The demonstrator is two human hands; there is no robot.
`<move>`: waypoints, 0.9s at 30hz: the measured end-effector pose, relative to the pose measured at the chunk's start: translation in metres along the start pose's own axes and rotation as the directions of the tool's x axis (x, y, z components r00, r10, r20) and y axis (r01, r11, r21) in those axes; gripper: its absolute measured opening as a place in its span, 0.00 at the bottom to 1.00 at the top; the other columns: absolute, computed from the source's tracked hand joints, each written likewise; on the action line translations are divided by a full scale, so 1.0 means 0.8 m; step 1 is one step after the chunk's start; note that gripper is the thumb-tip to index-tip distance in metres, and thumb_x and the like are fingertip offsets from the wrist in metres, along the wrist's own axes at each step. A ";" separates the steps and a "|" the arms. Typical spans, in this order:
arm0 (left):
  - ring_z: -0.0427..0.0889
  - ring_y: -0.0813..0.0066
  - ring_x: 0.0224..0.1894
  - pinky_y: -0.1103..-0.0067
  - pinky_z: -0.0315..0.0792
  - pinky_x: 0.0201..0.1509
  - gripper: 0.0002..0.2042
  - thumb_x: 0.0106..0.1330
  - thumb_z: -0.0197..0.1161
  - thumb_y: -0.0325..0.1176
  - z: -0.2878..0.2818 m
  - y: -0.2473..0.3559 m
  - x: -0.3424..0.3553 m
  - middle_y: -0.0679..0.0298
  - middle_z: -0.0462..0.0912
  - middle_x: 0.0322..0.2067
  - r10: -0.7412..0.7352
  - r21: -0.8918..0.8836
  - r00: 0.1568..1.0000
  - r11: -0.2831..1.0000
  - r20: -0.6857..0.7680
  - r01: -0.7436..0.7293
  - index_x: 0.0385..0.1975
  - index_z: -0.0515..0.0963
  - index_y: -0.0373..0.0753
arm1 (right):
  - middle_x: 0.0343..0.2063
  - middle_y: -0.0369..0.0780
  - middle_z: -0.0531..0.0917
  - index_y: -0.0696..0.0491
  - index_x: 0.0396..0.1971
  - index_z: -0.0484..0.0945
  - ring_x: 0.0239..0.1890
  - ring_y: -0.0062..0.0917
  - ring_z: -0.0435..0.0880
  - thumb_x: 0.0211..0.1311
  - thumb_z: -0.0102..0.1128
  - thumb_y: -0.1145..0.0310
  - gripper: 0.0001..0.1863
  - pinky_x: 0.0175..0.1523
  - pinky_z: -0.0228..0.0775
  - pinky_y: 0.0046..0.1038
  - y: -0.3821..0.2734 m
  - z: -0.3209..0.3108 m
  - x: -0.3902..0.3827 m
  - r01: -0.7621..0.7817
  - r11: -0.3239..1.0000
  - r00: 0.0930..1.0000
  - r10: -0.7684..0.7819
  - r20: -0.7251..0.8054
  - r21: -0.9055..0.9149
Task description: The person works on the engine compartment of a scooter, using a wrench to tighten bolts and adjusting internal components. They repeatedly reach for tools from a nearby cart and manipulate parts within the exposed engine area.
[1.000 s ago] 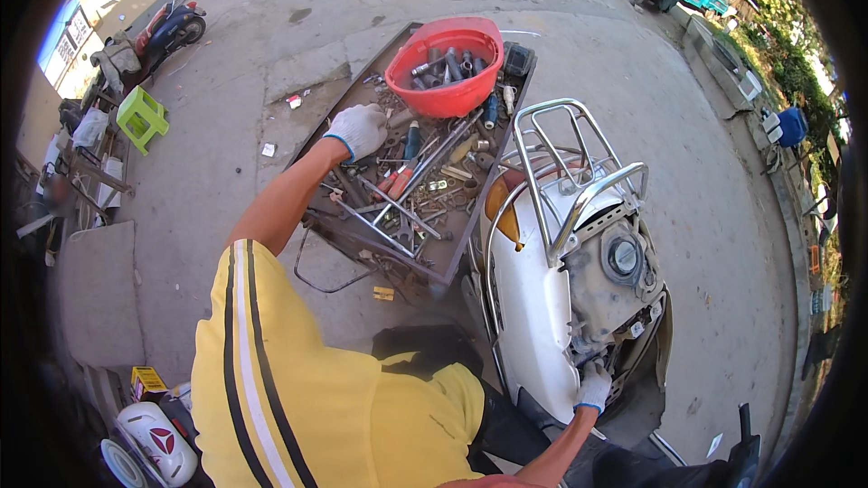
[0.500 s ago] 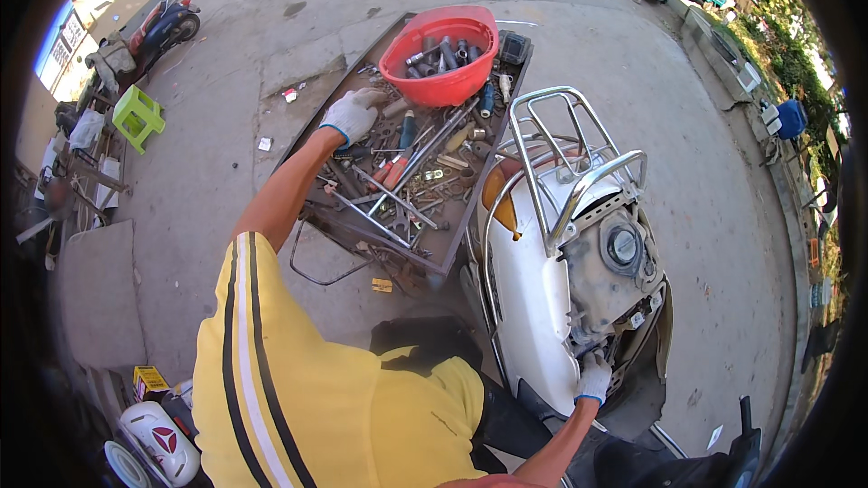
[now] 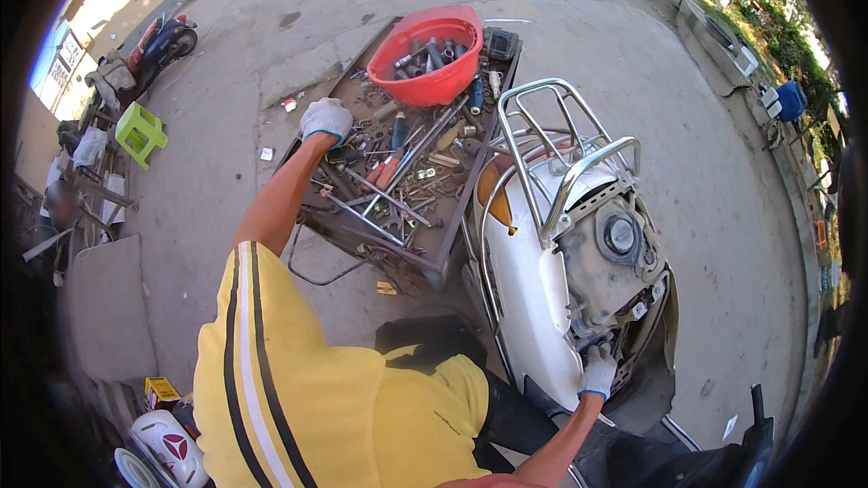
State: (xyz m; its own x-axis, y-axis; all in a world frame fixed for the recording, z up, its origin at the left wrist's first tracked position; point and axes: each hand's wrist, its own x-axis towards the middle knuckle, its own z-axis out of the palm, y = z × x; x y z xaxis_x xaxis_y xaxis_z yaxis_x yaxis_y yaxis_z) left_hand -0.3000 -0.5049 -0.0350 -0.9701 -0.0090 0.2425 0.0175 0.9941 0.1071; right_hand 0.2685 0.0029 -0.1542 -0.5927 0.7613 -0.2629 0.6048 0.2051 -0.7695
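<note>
My left hand [image 3: 325, 117], in a white glove, reaches far out over the left side of a flat metal tool tray [image 3: 457, 208] on the ground. It hovers among wrenches and several loose tools [image 3: 389, 185]; its fingers curl down and I cannot see whether they grip anything. My right hand [image 3: 597, 370], also gloved, rests at the lower edge of the opened, dirty body panel [image 3: 601, 280] of a white scooter [image 3: 524, 280]. Its fingertips are tucked into the gap there and are hidden.
A red basin [image 3: 432, 81] with sockets and parts stands at the tray's far end. The scooter carries a chrome rear rack [image 3: 565, 181]. A green stool [image 3: 138, 133] and a parked motorbike [image 3: 158, 41] stand far left. Concrete ground lies all around, and vehicles stand at the far top right.
My left hand has shifted a little toward the tray's left edge. My right hand has stayed at the scooter's panel.
</note>
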 end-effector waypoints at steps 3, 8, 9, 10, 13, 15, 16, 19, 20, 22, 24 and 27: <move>0.88 0.57 0.53 0.65 0.78 0.58 0.18 0.68 0.55 0.41 -0.023 -0.004 0.000 0.51 0.89 0.50 -0.202 -0.410 0.977 0.898 -0.066 0.158 0.45 0.87 0.36 | 0.37 0.46 0.89 0.67 0.45 0.84 0.37 0.30 0.83 0.69 0.60 0.68 0.16 0.46 0.74 0.34 -0.002 0.000 -0.003 0.015 1.000 1.000 -0.015 -0.026 0.006; 0.86 0.67 0.48 0.71 0.80 0.55 0.26 0.64 0.68 0.37 -0.064 0.064 -0.044 0.56 0.82 0.57 0.027 -0.767 0.967 0.603 -0.255 -0.219 0.62 0.76 0.36 | 0.37 0.46 0.88 0.68 0.45 0.84 0.37 0.31 0.83 0.70 0.59 0.68 0.16 0.46 0.74 0.34 -0.025 -0.003 -0.007 -0.034 0.999 0.999 0.034 0.034 0.004; 0.86 0.64 0.50 0.69 0.79 0.56 0.28 0.64 0.69 0.38 -0.075 0.087 -0.058 0.54 0.79 0.60 0.128 -0.716 0.940 0.618 -0.315 -0.324 0.63 0.74 0.37 | 0.37 0.46 0.88 0.68 0.45 0.84 0.37 0.32 0.83 0.70 0.59 0.68 0.16 0.46 0.74 0.34 -0.017 -0.004 -0.006 -0.032 0.999 0.999 0.032 0.020 -0.003; 0.86 0.61 0.52 0.68 0.79 0.57 0.30 0.64 0.69 0.39 -0.080 0.107 -0.069 0.53 0.76 0.63 0.228 -0.660 0.902 0.620 -0.367 -0.425 0.65 0.72 0.37 | 0.38 0.47 0.88 0.68 0.45 0.83 0.38 0.32 0.83 0.70 0.59 0.68 0.16 0.47 0.74 0.34 -0.011 -0.005 -0.005 -0.030 0.999 1.000 0.030 0.004 -0.013; 0.83 0.46 0.56 0.60 0.77 0.59 0.27 0.63 0.72 0.43 -0.071 0.145 -0.080 0.51 0.77 0.59 0.286 -0.523 0.877 0.715 -0.386 -0.464 0.59 0.74 0.38 | 0.33 0.42 0.86 0.68 0.41 0.83 0.35 0.28 0.78 0.71 0.58 0.67 0.16 0.45 0.71 0.33 0.008 0.002 0.002 0.023 1.000 0.999 -0.022 -0.031 0.011; 0.83 0.45 0.54 0.58 0.77 0.56 0.25 0.63 0.72 0.44 -0.070 0.147 -0.071 0.50 0.78 0.56 0.263 -0.487 0.912 0.780 -0.314 -0.393 0.55 0.74 0.39 | 0.31 0.40 0.84 0.67 0.39 0.82 0.33 0.25 0.75 0.71 0.57 0.66 0.16 0.43 0.70 0.32 0.008 0.007 0.000 0.038 0.999 0.996 -0.039 -0.076 -0.004; 0.83 0.45 0.53 0.57 0.77 0.55 0.24 0.63 0.72 0.44 -0.070 0.147 -0.066 0.50 0.79 0.54 0.249 -0.465 0.928 0.810 -0.277 -0.357 0.53 0.75 0.39 | 0.31 0.40 0.85 0.67 0.39 0.83 0.34 0.25 0.76 0.71 0.58 0.66 0.16 0.44 0.70 0.32 0.006 0.005 0.000 0.040 0.999 0.998 -0.041 -0.055 -0.016; 0.82 0.42 0.51 0.56 0.76 0.52 0.22 0.63 0.71 0.44 -0.076 0.137 -0.039 0.49 0.80 0.49 0.307 -0.394 0.909 0.827 -0.281 -0.401 0.51 0.74 0.39 | 0.32 0.41 0.86 0.68 0.41 0.83 0.34 0.26 0.77 0.71 0.58 0.66 0.17 0.45 0.71 0.32 -0.002 -0.002 -0.003 0.044 0.998 0.999 -0.045 -0.009 -0.044; 0.82 0.42 0.51 0.56 0.76 0.52 0.22 0.63 0.71 0.43 -0.082 0.132 -0.025 0.49 0.80 0.49 0.328 -0.383 0.910 0.830 -0.254 -0.406 0.51 0.74 0.39 | 0.32 0.41 0.86 0.68 0.41 0.83 0.34 0.26 0.77 0.71 0.58 0.66 0.17 0.45 0.71 0.32 0.003 -0.004 0.000 0.047 0.998 0.999 -0.047 -0.006 -0.050; 0.82 0.42 0.52 0.55 0.75 0.54 0.21 0.63 0.71 0.40 -0.100 0.122 0.005 0.46 0.81 0.49 0.372 -0.439 0.899 0.785 -0.231 -0.437 0.50 0.74 0.37 | 0.33 0.41 0.86 0.67 0.41 0.83 0.34 0.26 0.77 0.71 0.58 0.66 0.17 0.44 0.71 0.32 0.005 -0.002 0.000 0.041 0.999 0.999 -0.042 -0.009 -0.032; 0.81 0.43 0.53 0.56 0.74 0.55 0.19 0.63 0.70 0.39 -0.109 0.105 0.038 0.47 0.81 0.49 0.469 -0.352 0.838 0.762 -0.279 -0.543 0.49 0.75 0.37 | 0.32 0.41 0.85 0.67 0.41 0.83 0.33 0.25 0.76 0.71 0.58 0.66 0.16 0.43 0.70 0.32 0.000 0.000 -0.002 0.029 0.999 0.999 -0.029 -0.028 0.020; 0.81 0.44 0.54 0.57 0.75 0.55 0.18 0.64 0.70 0.38 -0.108 0.088 0.051 0.49 0.81 0.49 0.523 -0.293 0.821 0.768 -0.228 -0.570 0.48 0.75 0.38 | 0.32 0.46 0.85 0.68 0.39 0.83 0.34 0.33 0.79 0.70 0.57 0.66 0.16 0.44 0.71 0.36 -0.007 -0.001 -0.006 0.022 0.999 1.000 -0.021 -0.003 0.032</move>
State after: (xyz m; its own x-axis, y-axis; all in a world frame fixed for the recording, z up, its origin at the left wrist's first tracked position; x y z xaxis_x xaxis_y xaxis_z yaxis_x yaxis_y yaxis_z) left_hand -0.3173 -0.4448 0.0659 -0.7326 0.4876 0.4749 0.6371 0.7369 0.2261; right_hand 0.2683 -0.0016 -0.1484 -0.6037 0.7589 -0.2443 0.5745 0.2016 -0.7933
